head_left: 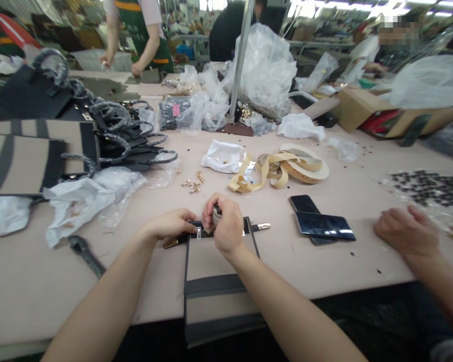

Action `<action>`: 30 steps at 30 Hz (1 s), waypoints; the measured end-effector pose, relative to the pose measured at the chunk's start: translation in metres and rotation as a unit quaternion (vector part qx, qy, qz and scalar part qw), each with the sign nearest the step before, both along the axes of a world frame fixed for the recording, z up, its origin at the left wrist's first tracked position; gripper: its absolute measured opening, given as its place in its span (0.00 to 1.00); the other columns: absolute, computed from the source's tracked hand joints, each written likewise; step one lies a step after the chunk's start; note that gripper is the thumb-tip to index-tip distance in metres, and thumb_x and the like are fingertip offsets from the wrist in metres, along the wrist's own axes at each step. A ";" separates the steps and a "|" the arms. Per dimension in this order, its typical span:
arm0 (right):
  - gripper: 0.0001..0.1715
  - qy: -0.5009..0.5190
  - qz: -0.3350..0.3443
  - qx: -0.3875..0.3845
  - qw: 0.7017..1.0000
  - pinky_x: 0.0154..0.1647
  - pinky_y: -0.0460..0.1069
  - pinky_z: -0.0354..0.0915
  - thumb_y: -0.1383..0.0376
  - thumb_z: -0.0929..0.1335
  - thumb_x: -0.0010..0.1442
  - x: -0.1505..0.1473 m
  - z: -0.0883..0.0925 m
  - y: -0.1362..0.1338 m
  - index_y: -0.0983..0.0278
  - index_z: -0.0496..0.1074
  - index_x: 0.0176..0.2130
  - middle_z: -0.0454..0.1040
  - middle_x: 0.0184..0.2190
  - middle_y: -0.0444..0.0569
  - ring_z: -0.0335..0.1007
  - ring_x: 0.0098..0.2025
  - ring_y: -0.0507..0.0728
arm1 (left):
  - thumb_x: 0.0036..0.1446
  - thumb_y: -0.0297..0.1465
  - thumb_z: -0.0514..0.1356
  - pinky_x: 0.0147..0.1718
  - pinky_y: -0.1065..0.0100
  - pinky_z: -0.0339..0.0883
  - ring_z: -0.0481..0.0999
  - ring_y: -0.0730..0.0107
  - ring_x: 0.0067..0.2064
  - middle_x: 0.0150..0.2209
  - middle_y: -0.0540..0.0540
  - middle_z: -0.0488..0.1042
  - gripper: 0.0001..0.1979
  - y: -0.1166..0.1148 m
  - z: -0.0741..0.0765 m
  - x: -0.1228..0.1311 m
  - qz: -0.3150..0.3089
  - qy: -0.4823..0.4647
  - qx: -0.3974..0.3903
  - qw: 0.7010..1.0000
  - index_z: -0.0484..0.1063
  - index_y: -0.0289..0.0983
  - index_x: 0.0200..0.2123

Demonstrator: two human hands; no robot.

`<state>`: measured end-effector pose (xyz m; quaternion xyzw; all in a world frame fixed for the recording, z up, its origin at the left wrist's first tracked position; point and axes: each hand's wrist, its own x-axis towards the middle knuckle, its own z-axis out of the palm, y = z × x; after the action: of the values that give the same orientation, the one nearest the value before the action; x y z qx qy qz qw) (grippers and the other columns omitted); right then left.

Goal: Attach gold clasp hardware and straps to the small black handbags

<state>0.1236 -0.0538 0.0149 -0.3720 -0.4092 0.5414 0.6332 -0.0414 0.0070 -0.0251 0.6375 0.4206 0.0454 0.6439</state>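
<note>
Canvas tote bag (221,261) lying flat: right hand (223,224) with fingers clamped on a pale strip (213,220) at the top edge, gripped short for control; left hand (169,224) with fingers together, steadying the bag.

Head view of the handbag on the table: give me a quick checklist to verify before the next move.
1. Small cream-coloured piece pinched in the right hand, what it is: cannot tell.
2. Left hand at the top edge of the tan-and-black canvas handbag: ok.
3. Handbag fully on the pale table: not ok, its lower end overhangs the front edge.
4. Black strap with metal ends lying across the handbag's top: ok.
5. Loose gold-tone metal fittings lying ahead of the hands: ok.
6. Co-worker's hand apart from the handbag: ok.
</note>
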 end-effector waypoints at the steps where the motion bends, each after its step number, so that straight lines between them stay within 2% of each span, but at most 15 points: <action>1: 0.23 -0.003 0.001 0.006 1.000 0.22 0.47 0.56 0.58 0.59 0.69 -0.005 -0.004 0.004 0.61 0.66 0.24 0.65 0.17 0.41 0.60 0.19 0.51 | 0.45 0.37 0.65 0.27 0.70 0.56 0.65 0.72 0.28 0.27 0.50 0.72 0.12 -0.001 0.000 0.000 0.011 -0.004 -0.003 1.000 0.77 0.36 0.31; 5: 0.22 -0.017 0.006 0.025 1.000 0.23 0.48 0.57 0.58 0.60 0.68 -0.015 -0.017 0.010 0.60 0.66 0.24 0.64 0.16 0.41 0.59 0.19 0.52 | 0.44 0.39 0.63 0.22 0.69 0.46 0.55 0.75 0.22 0.21 0.53 0.64 0.12 -0.004 0.002 -0.002 0.043 -0.005 -0.025 0.999 0.75 0.36 0.28; 7: 0.22 -0.035 0.011 0.027 0.999 0.23 0.48 0.57 0.57 0.60 0.68 -0.017 -0.021 0.010 0.60 0.66 0.24 0.64 0.16 0.41 0.59 0.20 0.52 | 0.43 0.38 0.63 0.22 0.69 0.45 0.55 0.75 0.22 0.20 0.53 0.64 0.11 -0.004 0.002 -0.001 0.049 -0.007 -0.029 0.998 0.74 0.36 0.26; 13: 0.24 -0.050 0.021 0.038 0.998 0.22 0.48 0.56 0.57 0.59 0.70 -0.019 -0.031 0.009 0.60 0.66 0.24 0.63 0.16 0.41 0.57 0.19 0.52 | 0.41 0.34 0.62 0.23 0.69 0.51 0.58 0.75 0.23 0.20 0.52 0.67 0.08 0.000 -0.007 0.001 0.057 -0.012 -0.031 0.998 0.75 0.35 0.25; 19: 0.24 -0.075 0.020 0.049 0.996 0.23 0.49 0.55 0.57 0.59 0.71 -0.020 -0.037 0.007 0.60 0.66 0.24 0.63 0.17 0.42 0.57 0.19 0.52 | 0.43 0.33 0.63 0.27 0.69 0.61 0.68 0.69 0.26 0.23 0.47 0.75 0.08 0.004 -0.018 0.002 0.041 -0.009 -0.004 0.999 0.79 0.35 0.26; 24: 0.26 -0.070 0.030 0.046 0.996 0.24 0.50 0.55 0.53 0.59 0.71 -0.018 -0.039 0.006 0.59 0.66 0.24 0.63 0.17 0.42 0.57 0.20 0.53 | 0.46 0.32 0.63 0.38 0.67 0.69 0.77 0.63 0.35 0.31 0.46 0.83 0.06 0.000 -0.011 0.004 0.028 0.000 0.052 0.998 0.80 0.38 0.25; 30: 0.25 -0.057 0.041 0.060 0.996 0.24 0.50 0.55 0.53 0.60 0.71 -0.017 -0.040 0.002 0.60 0.67 0.25 0.63 0.18 0.43 0.57 0.20 0.53 | 0.49 0.33 0.63 0.36 0.67 0.70 0.79 0.60 0.35 0.32 0.43 0.84 0.08 -0.005 -0.004 0.001 0.027 0.025 0.085 0.996 0.81 0.37 0.28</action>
<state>0.1063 -0.0515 -0.0249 -0.3469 -0.4911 0.5194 0.6072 -0.0408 0.0019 -0.0287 0.6794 0.4483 0.0823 0.5750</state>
